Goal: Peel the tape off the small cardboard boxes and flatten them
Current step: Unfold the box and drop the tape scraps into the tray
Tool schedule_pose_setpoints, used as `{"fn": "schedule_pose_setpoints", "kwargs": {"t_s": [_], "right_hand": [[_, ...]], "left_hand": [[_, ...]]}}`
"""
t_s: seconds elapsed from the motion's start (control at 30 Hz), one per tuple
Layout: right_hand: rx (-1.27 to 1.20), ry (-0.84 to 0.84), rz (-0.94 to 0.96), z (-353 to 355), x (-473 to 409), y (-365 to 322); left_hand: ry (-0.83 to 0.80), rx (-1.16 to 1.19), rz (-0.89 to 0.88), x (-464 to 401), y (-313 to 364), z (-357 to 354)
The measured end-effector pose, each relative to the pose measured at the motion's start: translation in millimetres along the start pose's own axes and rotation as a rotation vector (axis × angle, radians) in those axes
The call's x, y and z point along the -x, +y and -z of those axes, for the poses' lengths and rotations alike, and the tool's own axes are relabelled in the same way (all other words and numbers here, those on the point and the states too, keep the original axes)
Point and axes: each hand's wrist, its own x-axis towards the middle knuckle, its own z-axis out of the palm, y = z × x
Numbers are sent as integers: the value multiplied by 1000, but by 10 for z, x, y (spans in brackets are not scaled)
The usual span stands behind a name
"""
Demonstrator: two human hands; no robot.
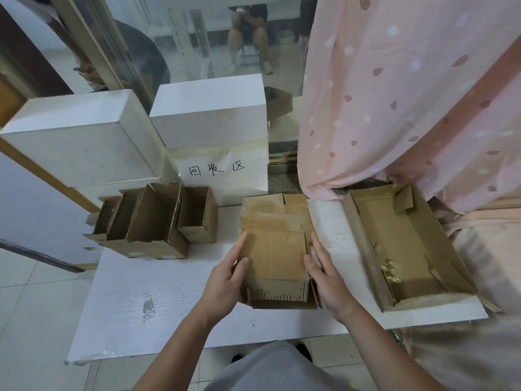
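Note:
A stack of flattened brown cardboard boxes (277, 249) lies on the white board (158, 300) in the middle. My left hand (225, 280) touches the stack's left edge, index finger straight along it and thumb on top. My right hand (327, 277) rests against the right edge with fingers straight. Several small open cardboard boxes (153, 221) stand in a row at the left, still upright.
A large shallow cardboard tray (363, 241) with bits of tape inside sits at the right. Two white boxes (208, 108) and a paper sign with handwriting (220, 173) stand behind. A pink curtain (394, 94) hangs at the right. Tiled floor lies left of the board.

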Motion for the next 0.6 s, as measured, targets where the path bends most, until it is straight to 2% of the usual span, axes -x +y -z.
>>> {"fn": "schedule_pose_setpoints", "kwargs": {"t_s": [0.17,0.27,0.43,0.6], "right_hand": [[267,10,64,19,6,-13],[333,31,79,-14,20,0],[376,45,81,-93,-2,10],[251,-178,-20,-57,-3,-62]], "left_hand": [[6,52,6,9,-9,94],[13,46,-7,5,-20,119],[13,-108,-14,-15,-97,143],[76,-12,2,19,-191,310]]}}
